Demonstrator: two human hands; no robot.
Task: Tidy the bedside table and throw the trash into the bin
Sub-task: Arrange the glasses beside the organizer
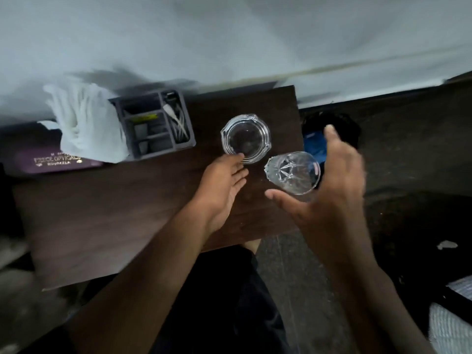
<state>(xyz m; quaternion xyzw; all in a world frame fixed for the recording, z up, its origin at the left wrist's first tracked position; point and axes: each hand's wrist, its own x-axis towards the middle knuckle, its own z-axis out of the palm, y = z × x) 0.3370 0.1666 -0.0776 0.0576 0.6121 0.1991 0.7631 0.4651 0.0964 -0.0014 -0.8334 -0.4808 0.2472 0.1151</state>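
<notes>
On the dark wooden table (pixel 102 213), beside a white bed (pixel 229 34), stand tissues (pixel 86 123), a grey organiser (pixel 153 123) and a glass ashtray (pixel 245 138). The left hand (pixel 222 185), open, touches the ashtray; the right hand (pixel 329 190), spread open, cups a cut-glass tumbler (pixel 292 172) without closing on it.

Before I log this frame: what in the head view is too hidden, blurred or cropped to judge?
- Right hand and glass tumbler: motion blur; whether the fingers touch the glass cannot be told.
- Bin: mostly behind the right hand and table edge; only something blue shows inside.
- Organizer tray: small items too blurred to name.
- Purple case: partly under the white cloth, lettering only partly legible.
- Left hand: fingertips at the ashtray; contact unclear.
</notes>
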